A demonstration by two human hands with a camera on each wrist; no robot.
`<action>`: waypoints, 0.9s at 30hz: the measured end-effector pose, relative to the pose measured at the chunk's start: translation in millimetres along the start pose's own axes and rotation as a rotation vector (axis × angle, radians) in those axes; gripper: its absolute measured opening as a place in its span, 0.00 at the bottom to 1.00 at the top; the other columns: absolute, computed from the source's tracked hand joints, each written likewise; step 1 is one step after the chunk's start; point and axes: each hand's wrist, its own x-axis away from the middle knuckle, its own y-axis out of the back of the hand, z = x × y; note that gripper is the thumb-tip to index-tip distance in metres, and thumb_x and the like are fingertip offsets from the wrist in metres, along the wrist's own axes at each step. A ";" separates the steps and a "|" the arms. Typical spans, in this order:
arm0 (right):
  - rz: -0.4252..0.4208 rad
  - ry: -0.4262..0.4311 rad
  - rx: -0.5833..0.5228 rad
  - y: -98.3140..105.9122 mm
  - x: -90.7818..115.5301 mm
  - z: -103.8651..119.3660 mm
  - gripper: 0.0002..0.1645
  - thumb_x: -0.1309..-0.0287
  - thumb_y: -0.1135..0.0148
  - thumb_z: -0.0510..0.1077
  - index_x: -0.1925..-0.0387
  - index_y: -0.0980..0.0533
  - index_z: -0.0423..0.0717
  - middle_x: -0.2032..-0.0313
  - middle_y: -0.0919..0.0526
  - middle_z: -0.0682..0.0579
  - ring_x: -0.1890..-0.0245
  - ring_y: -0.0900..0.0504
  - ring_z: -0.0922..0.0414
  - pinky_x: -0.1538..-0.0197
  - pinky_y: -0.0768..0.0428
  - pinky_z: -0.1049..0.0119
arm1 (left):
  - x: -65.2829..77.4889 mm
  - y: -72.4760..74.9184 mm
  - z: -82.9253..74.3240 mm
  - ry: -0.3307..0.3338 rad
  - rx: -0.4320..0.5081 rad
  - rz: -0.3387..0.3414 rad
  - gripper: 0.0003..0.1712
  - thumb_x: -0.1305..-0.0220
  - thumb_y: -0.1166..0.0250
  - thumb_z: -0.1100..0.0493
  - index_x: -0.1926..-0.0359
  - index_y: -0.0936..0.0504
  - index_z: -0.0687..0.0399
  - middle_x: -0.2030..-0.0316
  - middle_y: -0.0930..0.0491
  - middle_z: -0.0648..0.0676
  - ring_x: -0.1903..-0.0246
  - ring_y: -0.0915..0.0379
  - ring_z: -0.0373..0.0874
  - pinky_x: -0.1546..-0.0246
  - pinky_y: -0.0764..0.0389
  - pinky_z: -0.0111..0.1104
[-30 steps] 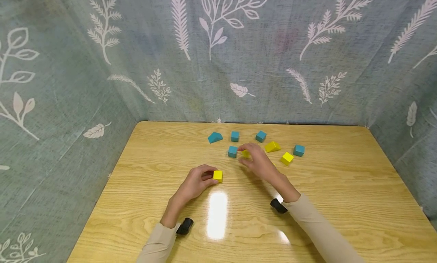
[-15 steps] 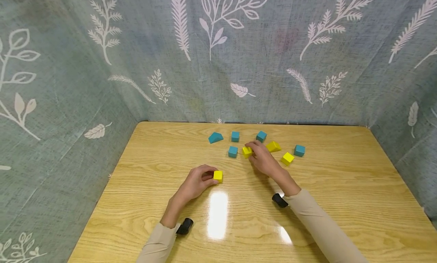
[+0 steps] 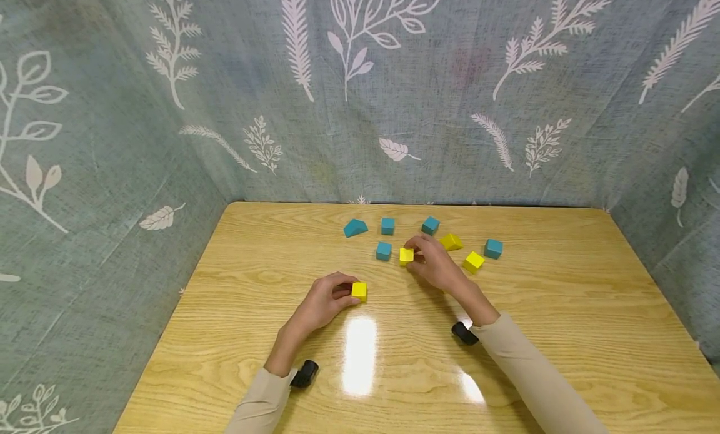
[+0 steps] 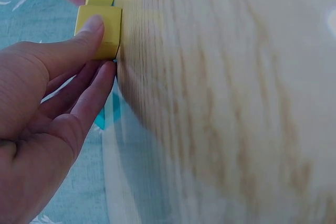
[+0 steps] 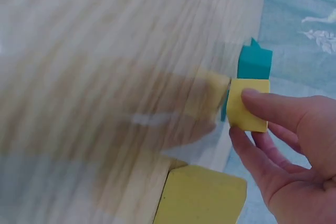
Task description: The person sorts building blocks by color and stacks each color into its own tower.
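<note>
My left hand (image 3: 323,301) holds a yellow cube (image 3: 359,291) on the wooden table, thumb on its near side and fingers on the far side. The left wrist view shows the thumb pressed flat on that yellow cube (image 4: 109,31). Farther back and to the right, my right hand (image 3: 435,264) pinches a second yellow cube (image 3: 406,256) between thumb and fingers. Just left of this cube stands a blue cube (image 3: 384,251). In the right wrist view the pinched cube (image 5: 249,114) overlaps a blue block (image 5: 255,62) behind it.
Along the back lie a blue wedge-like block (image 3: 355,227) and blue cubes (image 3: 387,226) (image 3: 430,226). Right of my right hand are a yellow triangular block (image 3: 451,241), a yellow cube (image 3: 474,262) and a blue cube (image 3: 493,248). Another yellow block (image 5: 202,198) shows low in the right wrist view.
My right hand closed its fingers on the second yellow cube, then turned it squarer and drew it slightly toward me. The left hand and its cube have stayed put.
</note>
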 end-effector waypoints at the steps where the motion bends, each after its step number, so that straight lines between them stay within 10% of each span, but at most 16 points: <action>1: 0.001 0.005 0.001 -0.3 1.1 0.8 0.20 0.40 0.32 0.25 0.47 0.24 0.28 0.50 0.24 0.34 0.48 0.19 0.38 0.45 0.16 0.51 | 0.1 0.0 -0.2 0.001 0.001 0.001 0.21 0.37 0.30 0.72 0.43 0.19 0.70 0.49 0.20 0.63 0.46 0.19 0.58 0.46 0.17 0.34; 27: 0.132 0.085 -0.063 -38.2 21.7 36.1 0.16 0.42 0.25 0.33 0.52 0.20 0.36 0.56 0.20 0.44 0.55 0.18 0.47 0.50 0.14 0.61 | -0.9 -0.1 2.7 -0.022 0.008 0.001 0.19 0.36 0.30 0.71 0.44 0.18 0.68 0.49 0.20 0.62 0.46 0.19 0.57 0.46 0.17 0.36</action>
